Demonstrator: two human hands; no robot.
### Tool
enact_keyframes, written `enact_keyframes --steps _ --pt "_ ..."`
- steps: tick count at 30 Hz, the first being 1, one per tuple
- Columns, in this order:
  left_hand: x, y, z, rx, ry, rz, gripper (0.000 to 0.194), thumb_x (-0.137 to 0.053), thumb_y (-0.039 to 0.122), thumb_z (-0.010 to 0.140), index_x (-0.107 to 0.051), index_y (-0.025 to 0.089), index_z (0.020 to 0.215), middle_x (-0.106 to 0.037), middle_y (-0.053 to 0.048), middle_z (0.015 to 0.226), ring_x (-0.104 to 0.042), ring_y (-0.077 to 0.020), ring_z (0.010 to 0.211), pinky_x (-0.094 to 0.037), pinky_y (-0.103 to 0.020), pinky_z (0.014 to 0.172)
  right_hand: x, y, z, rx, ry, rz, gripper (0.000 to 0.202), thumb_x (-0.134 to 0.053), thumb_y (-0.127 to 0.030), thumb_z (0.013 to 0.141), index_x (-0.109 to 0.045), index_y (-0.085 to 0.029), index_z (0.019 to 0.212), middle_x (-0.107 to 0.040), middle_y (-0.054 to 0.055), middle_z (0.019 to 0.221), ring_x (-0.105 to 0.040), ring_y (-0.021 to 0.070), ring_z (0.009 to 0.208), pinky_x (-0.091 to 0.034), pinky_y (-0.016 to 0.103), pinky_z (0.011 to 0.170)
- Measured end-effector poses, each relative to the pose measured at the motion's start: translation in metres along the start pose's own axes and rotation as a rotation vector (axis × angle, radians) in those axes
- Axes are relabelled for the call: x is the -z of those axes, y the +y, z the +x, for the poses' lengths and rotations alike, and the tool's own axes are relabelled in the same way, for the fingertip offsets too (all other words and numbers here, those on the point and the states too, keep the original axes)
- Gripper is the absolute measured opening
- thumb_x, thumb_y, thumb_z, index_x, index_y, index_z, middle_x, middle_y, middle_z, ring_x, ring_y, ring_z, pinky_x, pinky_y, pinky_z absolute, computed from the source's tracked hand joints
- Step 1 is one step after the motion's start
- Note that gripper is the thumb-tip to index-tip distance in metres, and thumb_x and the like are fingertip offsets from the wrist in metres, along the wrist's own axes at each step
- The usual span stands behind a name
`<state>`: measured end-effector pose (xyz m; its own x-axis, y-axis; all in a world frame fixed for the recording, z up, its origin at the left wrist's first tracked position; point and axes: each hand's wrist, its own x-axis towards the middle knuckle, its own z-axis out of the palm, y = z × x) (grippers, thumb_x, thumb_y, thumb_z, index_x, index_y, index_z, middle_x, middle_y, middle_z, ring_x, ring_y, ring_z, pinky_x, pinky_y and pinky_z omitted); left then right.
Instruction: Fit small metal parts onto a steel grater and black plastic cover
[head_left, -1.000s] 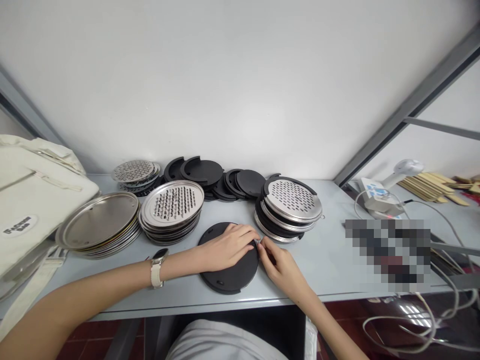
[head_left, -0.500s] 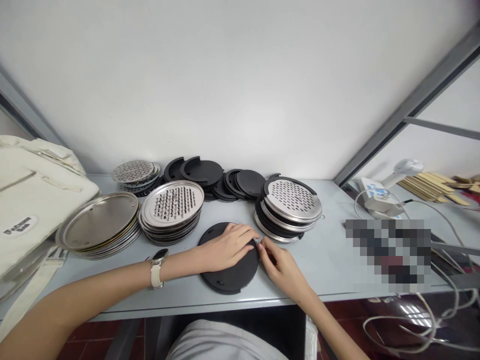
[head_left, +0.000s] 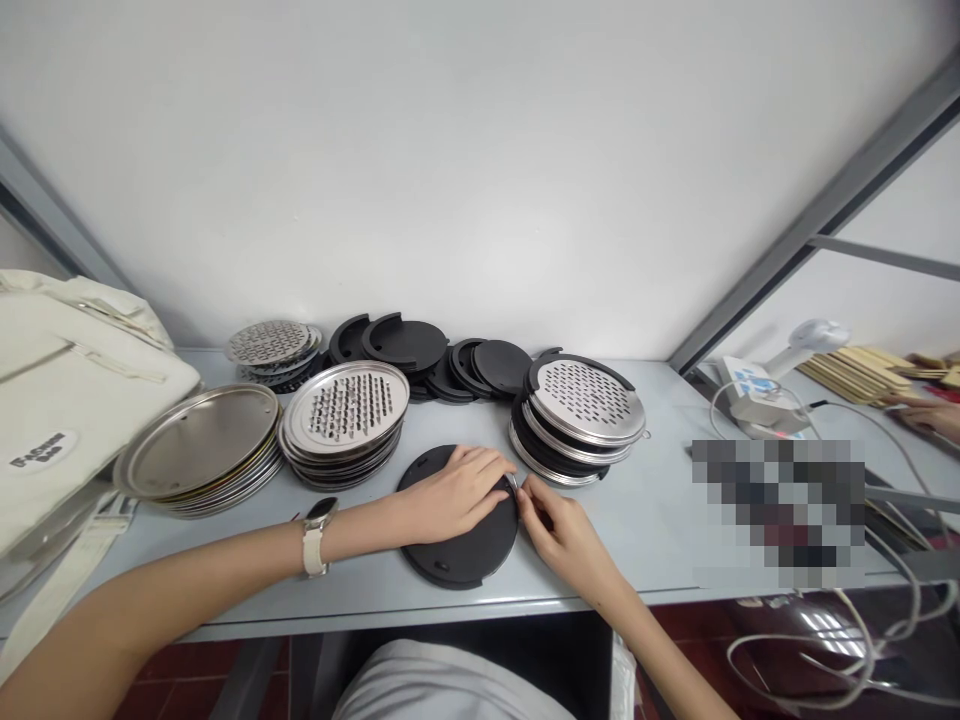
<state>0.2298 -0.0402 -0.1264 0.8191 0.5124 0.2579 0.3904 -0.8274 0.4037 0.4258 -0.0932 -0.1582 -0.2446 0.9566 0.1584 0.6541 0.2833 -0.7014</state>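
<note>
A round black disc (head_left: 457, 565) lies flat near the table's front edge. My left hand (head_left: 454, 497) rests on top of it, its fingers close together and reaching to the disc's right rim. My right hand (head_left: 551, 515) is at that same rim, thumb and forefinger pinched at a small shiny metal piece (head_left: 513, 482) whose shape is too small to make out. The fingertips of both hands almost meet there. Behind my right hand stands a stack of perforated metal discs with black rims (head_left: 585, 400). Left of the black disc is a stack of metal grater discs (head_left: 346, 410).
Plain metal plates (head_left: 202, 440) are stacked at the left beside a white bag (head_left: 67, 370). Smaller grater discs (head_left: 270, 343) and black discs (head_left: 409, 343) line the wall. To the right are a white device (head_left: 750, 395), cables, wooden strips (head_left: 855, 372) and another person's hand (head_left: 930, 415).
Another person's hand has come into view at the far right edge, by the wooden strips. My own hands have hardly moved.
</note>
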Motion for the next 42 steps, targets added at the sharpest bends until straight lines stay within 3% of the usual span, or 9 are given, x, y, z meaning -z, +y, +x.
enact_keyframes --steps 27,42 --pt "-0.0015 -0.0013 0.0007 0.002 0.015 0.02 0.024 -0.039 0.021 0.099 -0.045 0.017 0.122 -0.054 -0.01 0.113 -0.05 -0.0218 0.109 -0.037 -0.038 0.096 -0.0009 -0.0044 0.0005 0.048 0.023 -0.165 0.014 -0.037 -0.024 0.092 -0.044 -0.022 0.081 -0.049 -0.005 0.057 -0.046 0.013 0.046 -0.032 0.023 0.049" --pt "0.0019 0.002 -0.0002 -0.016 0.008 0.045 0.02 -0.037 0.021 0.099 -0.049 0.016 0.114 -0.057 -0.009 0.111 -0.051 -0.022 0.106 -0.037 -0.038 0.097 -0.0031 -0.0075 0.0 0.036 0.049 -0.151 0.021 -0.033 -0.031 0.098 -0.042 -0.023 0.081 -0.046 -0.005 0.056 -0.044 0.0138 0.046 -0.031 0.024 0.049"
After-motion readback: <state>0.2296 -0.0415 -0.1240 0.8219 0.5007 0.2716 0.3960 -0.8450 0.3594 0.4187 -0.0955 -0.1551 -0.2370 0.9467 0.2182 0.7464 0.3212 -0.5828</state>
